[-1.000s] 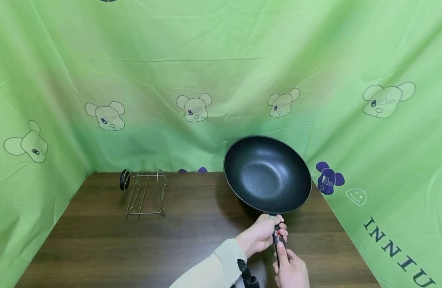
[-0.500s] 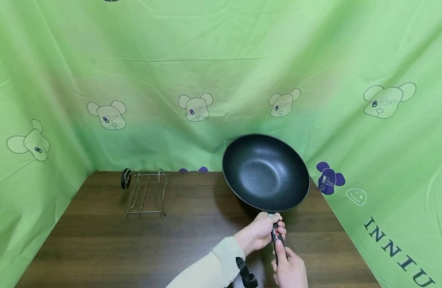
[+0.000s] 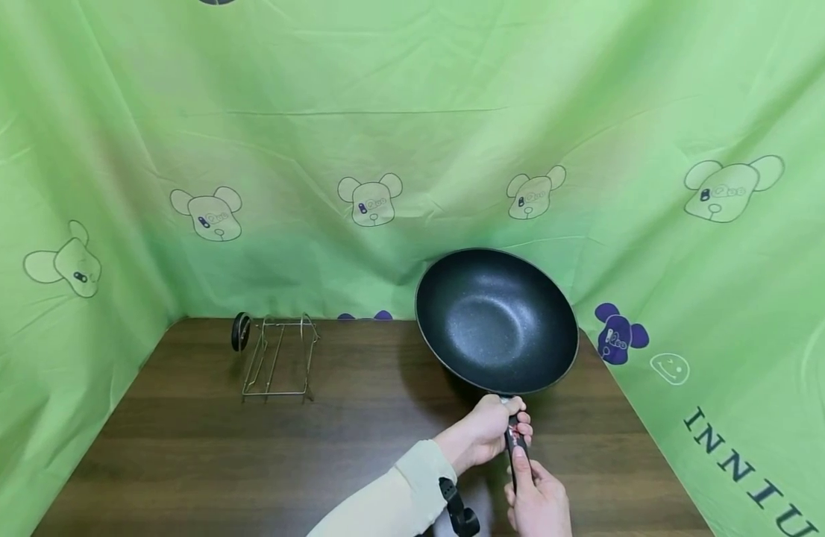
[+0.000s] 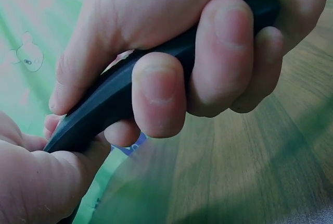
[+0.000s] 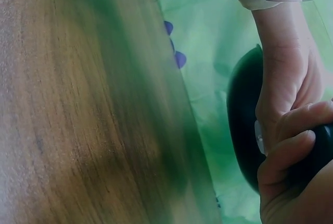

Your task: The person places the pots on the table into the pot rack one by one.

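Observation:
A black wok with a long black handle is on the right side of the scene, its dark inside facing me. It appears held above the table. My left hand grips the handle close to the bowl, its thumb lying near the joint. Behind it, my right hand grips the handle's near end, thumb on top. In the left wrist view, curled fingers of the right hand wrap the handle. The right wrist view shows the wok's underside beyond both hands.
A wire rack with a black round piece at its left stands at the back left of the brown wooden table. A green printed cloth hangs behind and along both sides.
The wok and both hands have shifted slightly left and upward in the head view. The grips look the same, and the head view has turned a little.

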Demonstrator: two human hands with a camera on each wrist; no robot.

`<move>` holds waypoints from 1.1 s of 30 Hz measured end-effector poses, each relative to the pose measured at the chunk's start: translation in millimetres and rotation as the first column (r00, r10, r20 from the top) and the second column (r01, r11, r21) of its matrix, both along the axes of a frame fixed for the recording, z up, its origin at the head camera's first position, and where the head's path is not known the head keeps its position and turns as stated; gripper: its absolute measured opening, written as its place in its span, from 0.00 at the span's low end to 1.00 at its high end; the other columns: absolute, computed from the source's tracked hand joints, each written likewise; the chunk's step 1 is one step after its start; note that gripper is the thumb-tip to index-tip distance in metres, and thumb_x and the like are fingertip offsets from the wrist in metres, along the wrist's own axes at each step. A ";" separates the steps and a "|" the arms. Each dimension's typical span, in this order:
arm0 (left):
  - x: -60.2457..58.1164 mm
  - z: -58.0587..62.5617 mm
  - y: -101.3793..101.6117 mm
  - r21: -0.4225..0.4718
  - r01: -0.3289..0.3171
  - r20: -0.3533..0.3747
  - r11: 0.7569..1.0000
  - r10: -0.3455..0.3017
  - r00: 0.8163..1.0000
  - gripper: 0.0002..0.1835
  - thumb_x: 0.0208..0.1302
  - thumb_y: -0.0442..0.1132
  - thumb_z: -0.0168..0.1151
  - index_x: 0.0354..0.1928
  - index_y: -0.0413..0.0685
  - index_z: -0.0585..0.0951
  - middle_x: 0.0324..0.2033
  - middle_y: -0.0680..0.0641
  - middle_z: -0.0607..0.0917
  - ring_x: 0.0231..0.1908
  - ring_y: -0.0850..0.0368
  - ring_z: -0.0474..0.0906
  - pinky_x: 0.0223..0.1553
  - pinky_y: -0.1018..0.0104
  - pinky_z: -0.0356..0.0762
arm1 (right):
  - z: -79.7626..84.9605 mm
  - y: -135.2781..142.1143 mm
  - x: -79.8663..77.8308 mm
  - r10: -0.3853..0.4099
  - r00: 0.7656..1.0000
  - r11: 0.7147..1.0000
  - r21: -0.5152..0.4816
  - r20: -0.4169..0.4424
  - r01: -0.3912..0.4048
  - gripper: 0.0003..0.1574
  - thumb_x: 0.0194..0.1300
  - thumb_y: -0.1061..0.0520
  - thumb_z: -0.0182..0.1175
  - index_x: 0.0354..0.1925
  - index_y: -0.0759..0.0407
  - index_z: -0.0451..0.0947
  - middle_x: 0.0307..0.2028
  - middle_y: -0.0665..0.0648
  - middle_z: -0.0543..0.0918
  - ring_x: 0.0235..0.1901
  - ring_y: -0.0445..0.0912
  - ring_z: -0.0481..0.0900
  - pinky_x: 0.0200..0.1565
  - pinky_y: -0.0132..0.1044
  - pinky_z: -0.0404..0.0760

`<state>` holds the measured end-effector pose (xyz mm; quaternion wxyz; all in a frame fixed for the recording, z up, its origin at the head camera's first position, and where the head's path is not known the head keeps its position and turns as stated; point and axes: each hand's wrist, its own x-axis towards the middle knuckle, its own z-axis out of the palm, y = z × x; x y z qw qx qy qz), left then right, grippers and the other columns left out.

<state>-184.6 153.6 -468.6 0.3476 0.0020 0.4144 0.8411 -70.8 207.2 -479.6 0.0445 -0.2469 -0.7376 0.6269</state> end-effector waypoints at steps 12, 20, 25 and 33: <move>-1.0 2.2 -1.9 -0.017 -0.004 -0.014 1.000 0.004 1.000 0.09 0.73 0.35 0.45 0.31 0.45 0.68 0.21 0.52 0.67 0.20 0.61 0.62 0.24 0.72 0.69 | -3.2 -0.6 -2.1 -0.005 1.000 1.000 -0.003 -0.016 0.005 0.39 0.69 0.32 0.46 0.40 0.70 0.68 0.12 0.51 0.67 0.06 0.42 0.62 0.09 0.34 0.64; -0.7 2.4 -2.9 -0.013 -0.011 -0.015 1.000 0.011 1.000 0.09 0.74 0.35 0.45 0.31 0.44 0.68 0.21 0.52 0.67 0.19 0.62 0.61 0.23 0.72 0.68 | -4.8 -3.4 -2.5 -0.024 0.999 0.999 -0.025 -0.028 0.024 0.37 0.70 0.33 0.47 0.38 0.70 0.68 0.11 0.51 0.66 0.05 0.41 0.61 0.08 0.33 0.64; -0.8 2.1 -3.2 -0.015 -0.013 -0.018 1.000 0.013 1.000 0.09 0.73 0.35 0.45 0.31 0.44 0.68 0.21 0.51 0.67 0.19 0.61 0.61 0.23 0.72 0.68 | -5.8 -4.8 -2.7 -0.033 0.999 0.999 0.004 -0.026 0.033 0.38 0.70 0.33 0.46 0.38 0.71 0.69 0.11 0.51 0.67 0.06 0.42 0.62 0.08 0.33 0.64; -2.1 1.3 -3.5 -0.025 -0.020 -0.021 0.999 0.020 1.000 0.09 0.74 0.36 0.45 0.32 0.44 0.68 0.21 0.51 0.67 0.20 0.61 0.62 0.23 0.72 0.69 | -7.0 -6.1 -4.2 -0.038 0.998 0.999 0.013 -0.041 0.039 0.38 0.70 0.34 0.47 0.38 0.71 0.70 0.11 0.52 0.67 0.05 0.41 0.62 0.08 0.34 0.65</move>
